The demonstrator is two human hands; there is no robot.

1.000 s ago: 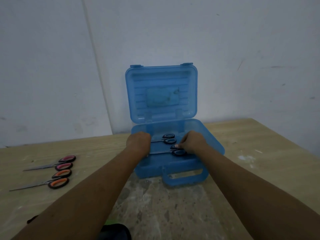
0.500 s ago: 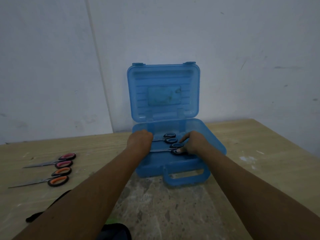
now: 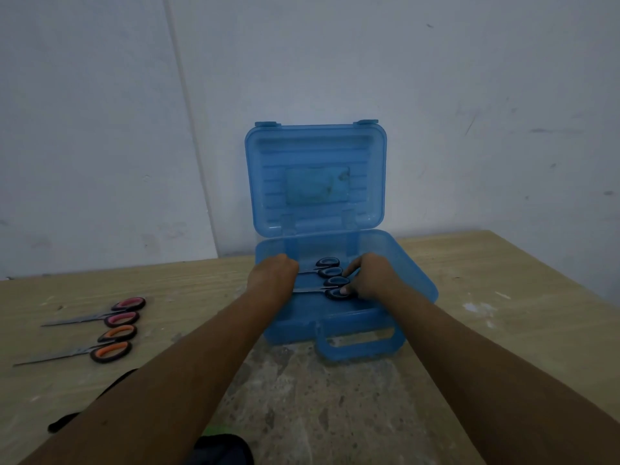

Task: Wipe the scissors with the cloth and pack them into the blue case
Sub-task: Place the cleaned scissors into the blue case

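Hidden: left hand fingertips, folded over the blades, so its grip cannot be told. Dark item, lower left, mostly behind the forearm, unidentifiable. Blue case, centre frame, lid upright, contains two black-handled scissors. Right hand pinches the nearer pair's handle.

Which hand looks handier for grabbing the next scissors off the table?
Left, probably. The pink scissors and orange scissors lie on the table left of the blue case, nearer the left hand; the right hand pinches black scissors inside it.
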